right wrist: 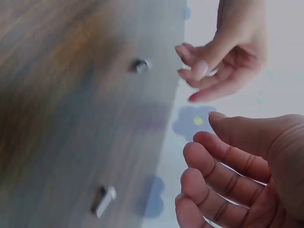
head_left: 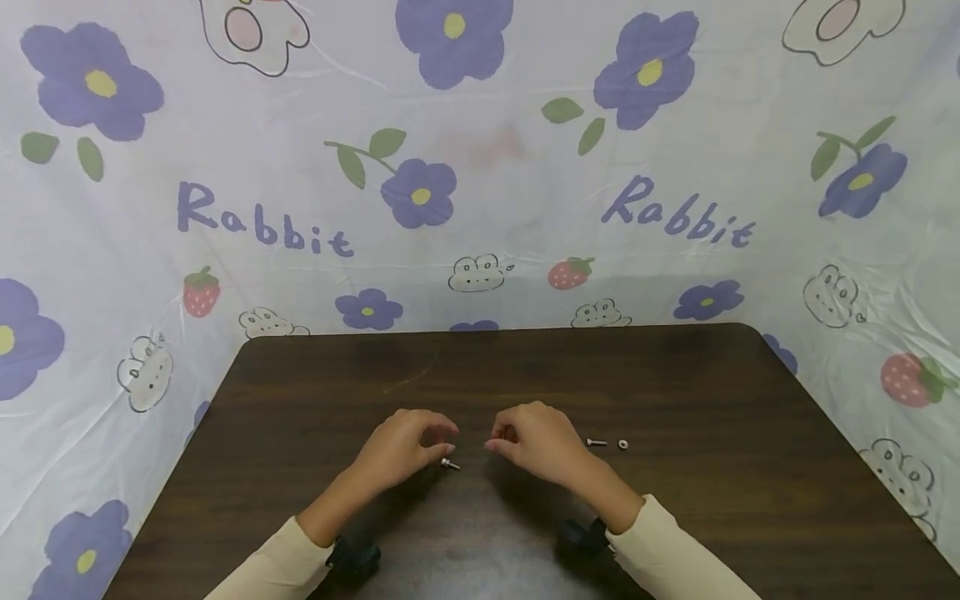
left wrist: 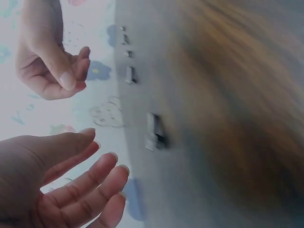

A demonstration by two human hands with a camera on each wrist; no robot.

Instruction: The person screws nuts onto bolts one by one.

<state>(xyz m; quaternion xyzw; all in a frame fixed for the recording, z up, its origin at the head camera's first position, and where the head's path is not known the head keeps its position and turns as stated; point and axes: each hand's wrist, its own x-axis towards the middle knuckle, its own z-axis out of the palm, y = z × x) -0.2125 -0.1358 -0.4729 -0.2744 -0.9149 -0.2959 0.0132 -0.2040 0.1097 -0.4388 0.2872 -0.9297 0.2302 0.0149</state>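
Observation:
A small metal bolt (head_left: 450, 463) lies on the table just below the fingertips of my left hand (head_left: 405, 447); it shows larger as a threaded bolt (left wrist: 152, 132) in the left wrist view. That hand holds nothing, its fingers loosely bent and the thumb apart. Facing it, my right hand (head_left: 542, 443) hovers above the table with bent fingers and nothing between them, as the right wrist view also shows. To its right lie a second bolt (head_left: 596, 442) and a nut (head_left: 623, 445). The left wrist view shows several small metal pieces in a row, some hidden behind my right hand in the head view.
The dark wooden table (head_left: 337, 367) has rounded far corners. Behind it hangs a pale cloth (head_left: 510, 200) printed with flowers, rabbits and strawberries. Dark wrist devices sit under both forearms, close over the tabletop.

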